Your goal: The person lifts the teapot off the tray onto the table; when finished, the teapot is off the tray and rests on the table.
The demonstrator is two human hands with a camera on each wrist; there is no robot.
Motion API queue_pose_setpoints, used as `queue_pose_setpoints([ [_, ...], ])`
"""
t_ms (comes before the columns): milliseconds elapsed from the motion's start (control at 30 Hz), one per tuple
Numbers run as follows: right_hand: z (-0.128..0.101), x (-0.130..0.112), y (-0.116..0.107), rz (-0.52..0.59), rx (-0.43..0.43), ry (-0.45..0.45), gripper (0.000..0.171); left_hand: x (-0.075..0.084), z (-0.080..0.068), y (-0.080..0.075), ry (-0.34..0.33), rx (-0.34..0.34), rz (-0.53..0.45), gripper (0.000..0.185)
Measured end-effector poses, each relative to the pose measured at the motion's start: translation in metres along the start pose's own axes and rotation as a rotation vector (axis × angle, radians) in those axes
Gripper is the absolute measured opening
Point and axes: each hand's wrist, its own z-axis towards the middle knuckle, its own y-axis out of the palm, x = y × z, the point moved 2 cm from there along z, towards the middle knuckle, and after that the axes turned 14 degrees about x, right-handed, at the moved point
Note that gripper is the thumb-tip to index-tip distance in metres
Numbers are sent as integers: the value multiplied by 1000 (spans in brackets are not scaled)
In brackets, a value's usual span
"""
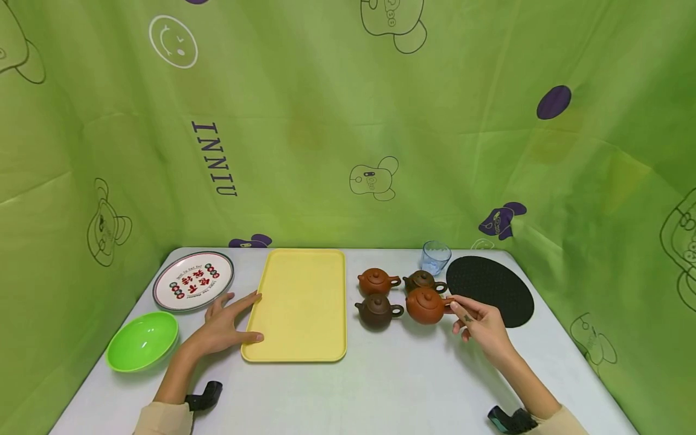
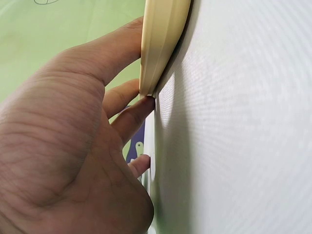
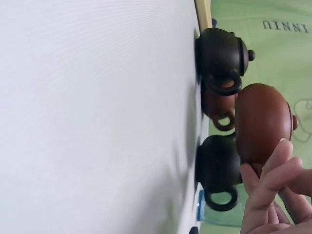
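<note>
Four small teapots stand on the desk point(image 1: 380, 386) right of the yellow tray point(image 1: 301, 302); your right hand point(image 1: 481, 326) pinches the handle of the reddish-brown teapot point(image 1: 425, 306), nearest you on the right. Your left hand point(image 1: 223, 326) lies with straight fingers against the tray's left edge.

Green cartoon-print cloth around a white table

A white table point(image 1: 380, 393) stood enclosed on three sides by a green cloth backdrop point(image 1: 326, 121), creased and evenly lit, printed with outlined bears, a smiley face, purple shapes and the letters "INNIU".
</note>
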Motion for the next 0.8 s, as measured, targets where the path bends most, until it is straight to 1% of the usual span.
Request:
queue_pose_setpoints([
  [467,-4,15,-4,-27,-10,8,45,1,-1,-1,18,12,-8,99],
  [800,-4,26,-4,-54,-30,1,44,0,-1,0,-2,-3,-8,100],
])
